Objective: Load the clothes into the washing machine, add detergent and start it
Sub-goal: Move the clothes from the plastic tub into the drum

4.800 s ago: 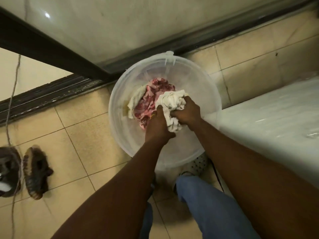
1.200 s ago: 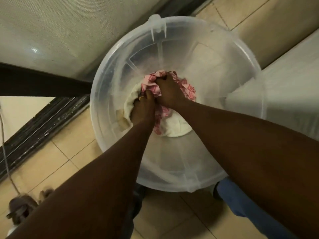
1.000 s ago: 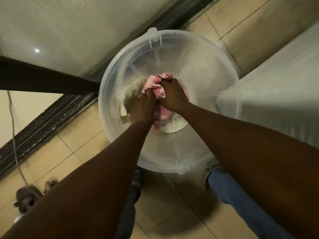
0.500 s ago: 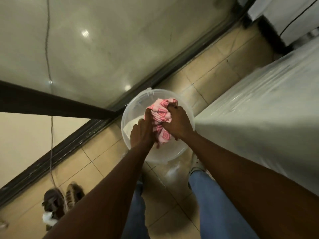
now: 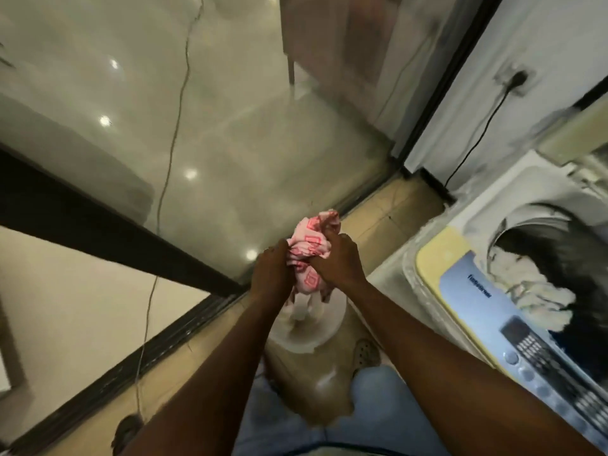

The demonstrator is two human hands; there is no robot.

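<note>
Glass door (image 5: 230, 143) from ten to twelve o'clock, crossed by a dark frame bar (image 5: 98, 225) at nine and a thin hanging cable (image 5: 171, 139). Wall socket (image 5: 515, 79) with black plug at two o'clock. Beige floor tiles (image 5: 388, 212) just past centre. Blurred dark shoe (image 5: 126, 432) at seven o'clock.

The tan tiled floor (image 5: 388, 212) carries a pale basin (image 5: 312, 339) near its middle, a perforated slipper (image 5: 365, 352) just beside the basin, a washer (image 5: 441, 255) along its right edge, and a dark shoe (image 5: 126, 432) by the black door track (image 5: 158, 343) at its left edge.
</note>
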